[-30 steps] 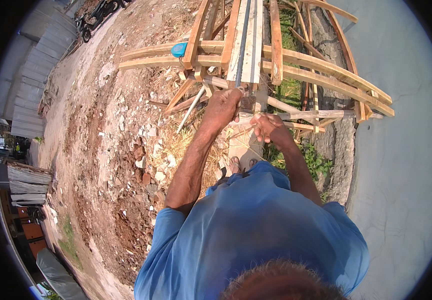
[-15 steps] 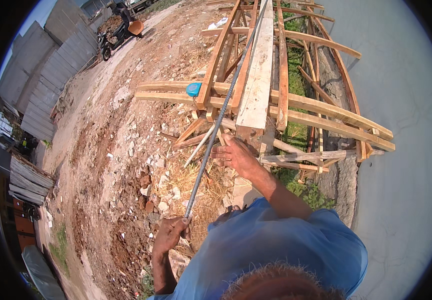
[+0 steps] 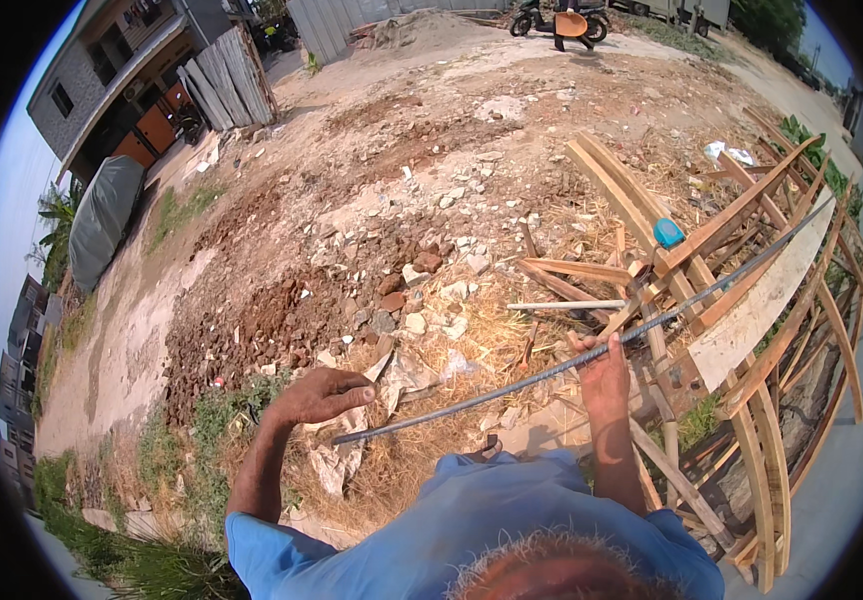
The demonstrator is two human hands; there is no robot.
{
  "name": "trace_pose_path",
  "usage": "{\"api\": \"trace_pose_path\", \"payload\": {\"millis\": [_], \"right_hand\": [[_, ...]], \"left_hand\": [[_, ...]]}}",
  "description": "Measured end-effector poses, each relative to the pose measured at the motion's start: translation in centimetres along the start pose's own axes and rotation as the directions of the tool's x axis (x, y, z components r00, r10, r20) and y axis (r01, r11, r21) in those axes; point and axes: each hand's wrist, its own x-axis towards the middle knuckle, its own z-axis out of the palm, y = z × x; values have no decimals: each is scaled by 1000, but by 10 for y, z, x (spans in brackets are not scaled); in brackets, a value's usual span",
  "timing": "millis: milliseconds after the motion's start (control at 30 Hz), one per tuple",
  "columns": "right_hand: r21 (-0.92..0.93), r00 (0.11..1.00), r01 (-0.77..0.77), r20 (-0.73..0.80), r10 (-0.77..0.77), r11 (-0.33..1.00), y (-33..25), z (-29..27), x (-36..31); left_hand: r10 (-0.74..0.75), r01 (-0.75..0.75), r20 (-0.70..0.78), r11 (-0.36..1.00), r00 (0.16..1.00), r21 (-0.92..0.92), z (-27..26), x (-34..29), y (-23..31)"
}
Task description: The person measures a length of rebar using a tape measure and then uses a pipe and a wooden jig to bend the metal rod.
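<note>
A long ribbed steel bar slants from the rubble beside me up over the timber frame on the right. My right hand grips it partway along, thumb on the near side. Close to the bar's near end, my left hand is held apart from it, fingers stretched out, with nothing in it. Beyond my right hand the bar runs over the wooden battens and alongside a pale wide plank. A blue tape measure sits on the battens.
Broken stone, red soil and dry straw cover the ground ahead. Tangled timber lies along the right side. Farther off are a person with an orange basin by a motorbike, a grey covered vehicle and a corrugated fence.
My view has swung left. My left hand has let go of the bar's near end, and my right hand, open beside the bar before, has closed on it.
</note>
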Motion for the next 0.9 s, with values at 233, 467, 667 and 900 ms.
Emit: {"api": "trace_pose_path", "payload": {"millis": [233, 467, 667, 900], "right_hand": [[-274, 847, -223, 421, 325, 936, 87, 42, -64], [-661, 648, -80, 534, 543, 746, 125, 41, -93], [-788, 503, 326, 613, 609, 523, 105, -26, -57], [38, 984, 17, 175, -23, 999, -23, -74, -10]], "left_hand": [[346, -346, 138, 938, 928, -24, 13, 201, 118], [274, -227, 339, 959, 900, -172, 153, 265, 197], [310, -237, 352, 943, 883, -236, 158, 221, 140], [-171, 277, 318, 903, 933, -328, 114, 68, 39]]}}
